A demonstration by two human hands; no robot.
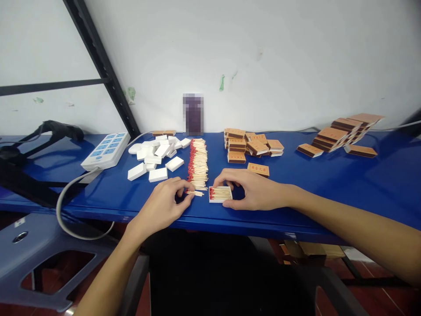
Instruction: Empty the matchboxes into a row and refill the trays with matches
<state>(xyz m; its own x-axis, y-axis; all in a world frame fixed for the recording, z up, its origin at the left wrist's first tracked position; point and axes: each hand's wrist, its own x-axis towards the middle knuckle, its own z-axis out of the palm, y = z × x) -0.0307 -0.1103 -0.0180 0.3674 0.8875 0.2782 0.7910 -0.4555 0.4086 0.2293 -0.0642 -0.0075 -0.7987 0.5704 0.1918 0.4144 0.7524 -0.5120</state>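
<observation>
My left hand [171,199] pinches a few matches [198,193] with red heads between thumb and fingertips, just left of a small white tray. That matchbox tray [216,201] lies on the blue shelf with matches inside, their red heads to the left. My right hand [245,191] grips the tray's right end, thumb on the near side and fingers on the far side. Beyond my left fingertips a long row of loose matches [200,164] runs toward the wall. An orange matchbox sleeve [258,169] lies flat behind my right hand.
White trays [158,174] are heaped at left, beside a white power strip [107,151] and its cable. Orange matchboxes [237,157] are piled behind my right hand, with another stack [332,134] at far right. A blurred upright dark object [193,115] leans on the wall.
</observation>
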